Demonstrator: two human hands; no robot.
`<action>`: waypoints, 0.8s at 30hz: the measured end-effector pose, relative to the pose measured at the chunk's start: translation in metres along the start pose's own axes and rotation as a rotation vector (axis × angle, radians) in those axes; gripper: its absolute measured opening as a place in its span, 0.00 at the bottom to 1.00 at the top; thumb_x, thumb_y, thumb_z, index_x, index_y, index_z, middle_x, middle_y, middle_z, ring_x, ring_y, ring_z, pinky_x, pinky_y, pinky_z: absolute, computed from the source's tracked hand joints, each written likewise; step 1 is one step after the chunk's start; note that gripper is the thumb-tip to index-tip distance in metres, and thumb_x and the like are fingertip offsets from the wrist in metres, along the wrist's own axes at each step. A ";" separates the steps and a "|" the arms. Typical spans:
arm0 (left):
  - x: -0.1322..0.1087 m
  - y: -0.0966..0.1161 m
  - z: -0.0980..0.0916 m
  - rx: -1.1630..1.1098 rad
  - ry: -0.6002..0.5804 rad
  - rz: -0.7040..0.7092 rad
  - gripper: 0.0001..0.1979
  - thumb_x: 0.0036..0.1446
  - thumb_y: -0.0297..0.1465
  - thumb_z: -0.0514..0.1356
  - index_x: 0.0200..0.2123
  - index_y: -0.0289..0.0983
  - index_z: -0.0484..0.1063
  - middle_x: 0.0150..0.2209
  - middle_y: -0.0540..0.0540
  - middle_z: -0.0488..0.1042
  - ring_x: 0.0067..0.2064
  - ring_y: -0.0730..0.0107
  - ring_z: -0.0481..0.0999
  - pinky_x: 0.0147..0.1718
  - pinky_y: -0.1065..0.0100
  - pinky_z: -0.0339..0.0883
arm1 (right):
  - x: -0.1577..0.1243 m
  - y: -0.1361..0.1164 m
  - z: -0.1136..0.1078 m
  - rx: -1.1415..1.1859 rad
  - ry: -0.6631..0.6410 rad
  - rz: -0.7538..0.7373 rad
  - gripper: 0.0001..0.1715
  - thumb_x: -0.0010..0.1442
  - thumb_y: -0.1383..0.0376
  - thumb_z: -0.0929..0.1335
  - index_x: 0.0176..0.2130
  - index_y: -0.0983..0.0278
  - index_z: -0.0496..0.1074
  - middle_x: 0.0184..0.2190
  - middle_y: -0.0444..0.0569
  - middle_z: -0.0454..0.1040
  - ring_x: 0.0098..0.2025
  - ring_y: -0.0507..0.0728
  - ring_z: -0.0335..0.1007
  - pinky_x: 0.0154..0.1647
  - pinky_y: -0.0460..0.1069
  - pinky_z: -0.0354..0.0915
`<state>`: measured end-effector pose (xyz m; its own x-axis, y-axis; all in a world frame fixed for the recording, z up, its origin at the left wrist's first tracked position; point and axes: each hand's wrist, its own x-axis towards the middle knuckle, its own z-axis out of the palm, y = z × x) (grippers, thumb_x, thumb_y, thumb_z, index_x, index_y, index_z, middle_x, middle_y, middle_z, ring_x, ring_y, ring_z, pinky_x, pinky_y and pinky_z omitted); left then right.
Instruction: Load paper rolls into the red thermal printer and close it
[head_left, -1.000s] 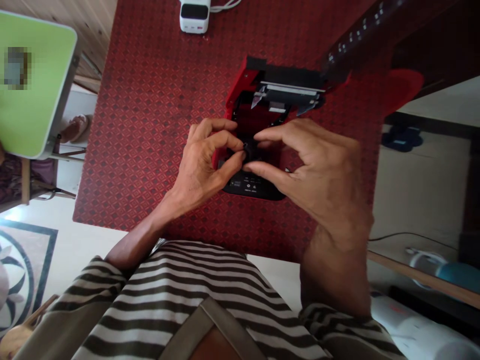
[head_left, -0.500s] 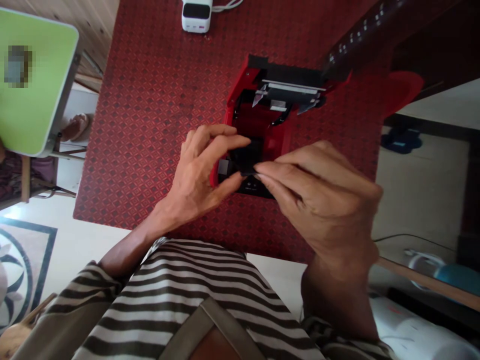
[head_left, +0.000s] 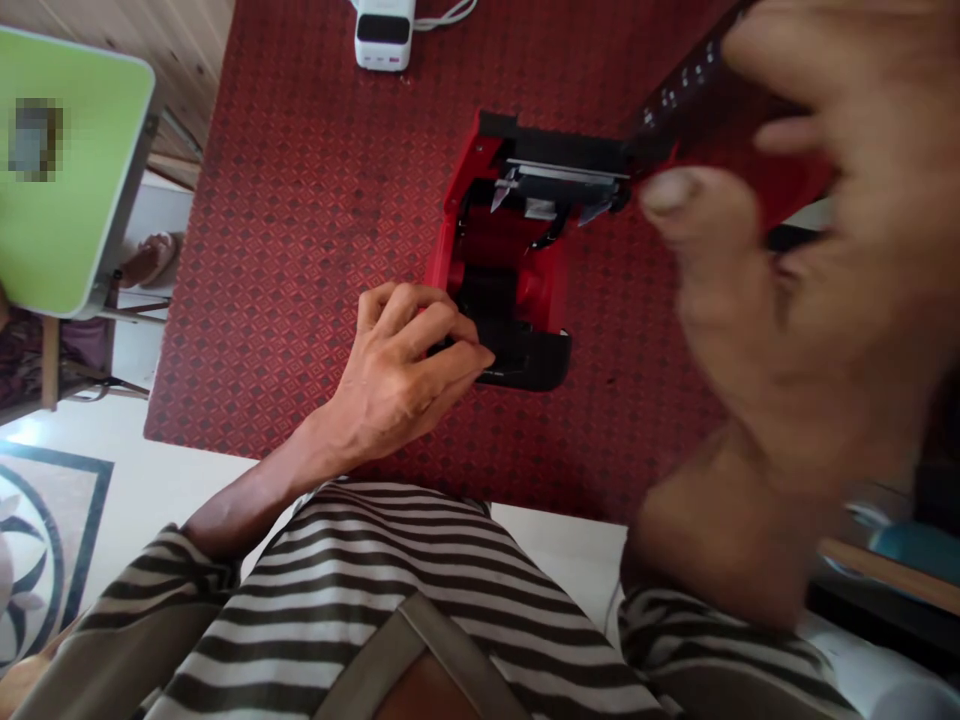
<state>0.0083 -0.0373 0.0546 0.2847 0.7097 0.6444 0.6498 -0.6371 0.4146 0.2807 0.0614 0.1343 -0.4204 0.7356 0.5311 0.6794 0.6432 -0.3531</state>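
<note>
A red and black device that looks like a label printer (head_left: 559, 290) stands on the table with its lid raised, showing the hollow inside. Under the lid (head_left: 562, 180) hang a roller and metal parts. My left hand (head_left: 412, 370) is closed over the printer's front left corner, fingertips pressed together at the black front edge; anything small between them is hidden. My right hand (head_left: 817, 220) is raised close to the camera at the right, blurred, its thumb apart from the fingers. Nothing shows in it. Behind it is a dark glossy piece (head_left: 675, 90).
A patterned red cloth covers the table (head_left: 315, 230). At the far edge sits a white charger-like box (head_left: 384, 35) with a dark top and white cables (head_left: 450, 15). A green-topped table (head_left: 82, 200) stands at the left. Beyond the front edge lies pale floor.
My right hand has left the printer's front and moved up and right, towards the camera. My left hand's fingers have drawn in and come together at the front edge.
</note>
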 end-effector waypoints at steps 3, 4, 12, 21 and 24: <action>0.001 0.002 -0.002 0.043 -0.020 -0.021 0.09 0.89 0.27 0.69 0.52 0.47 0.87 0.50 0.50 0.94 0.57 0.55 0.86 0.64 0.47 0.75 | 0.016 0.011 0.015 -0.057 -0.062 -0.067 0.35 0.92 0.43 0.69 0.80 0.61 0.82 0.73 0.63 0.91 0.73 0.77 0.89 0.77 0.70 0.79; 0.001 0.003 -0.003 0.054 -0.026 -0.021 0.09 0.89 0.27 0.69 0.52 0.47 0.87 0.50 0.50 0.94 0.57 0.54 0.86 0.64 0.47 0.75 | 0.016 0.010 0.018 -0.060 -0.069 -0.066 0.32 0.92 0.45 0.69 0.78 0.60 0.85 0.68 0.61 0.93 0.68 0.76 0.92 0.74 0.70 0.81; 0.000 0.005 -0.009 0.075 -0.073 -0.030 0.12 0.84 0.23 0.72 0.55 0.50 0.88 0.51 0.49 0.93 0.57 0.52 0.87 0.64 0.41 0.75 | -0.025 -0.030 0.004 0.000 -0.063 -0.021 0.21 0.92 0.63 0.69 0.69 0.50 0.91 0.58 0.51 0.97 0.56 0.72 0.97 0.63 0.69 0.88; -0.003 0.009 -0.005 0.094 -0.004 -0.022 0.12 0.84 0.22 0.70 0.56 0.48 0.85 0.50 0.50 0.92 0.55 0.55 0.86 0.63 0.44 0.76 | -0.050 -0.028 0.011 0.106 -0.127 -0.034 0.20 0.88 0.67 0.73 0.66 0.45 0.90 0.57 0.47 0.98 0.55 0.69 0.98 0.61 0.67 0.90; -0.004 0.010 -0.006 0.099 -0.024 -0.052 0.12 0.84 0.23 0.70 0.54 0.48 0.86 0.49 0.49 0.91 0.54 0.54 0.85 0.62 0.42 0.75 | -0.056 -0.028 0.012 0.153 -0.130 -0.036 0.18 0.88 0.64 0.74 0.67 0.46 0.91 0.56 0.46 0.98 0.55 0.68 0.98 0.59 0.66 0.92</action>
<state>0.0099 -0.0482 0.0604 0.2648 0.7490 0.6073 0.7304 -0.5670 0.3809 0.2778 0.0053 0.1049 -0.5235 0.7267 0.4447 0.5679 0.6867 -0.4537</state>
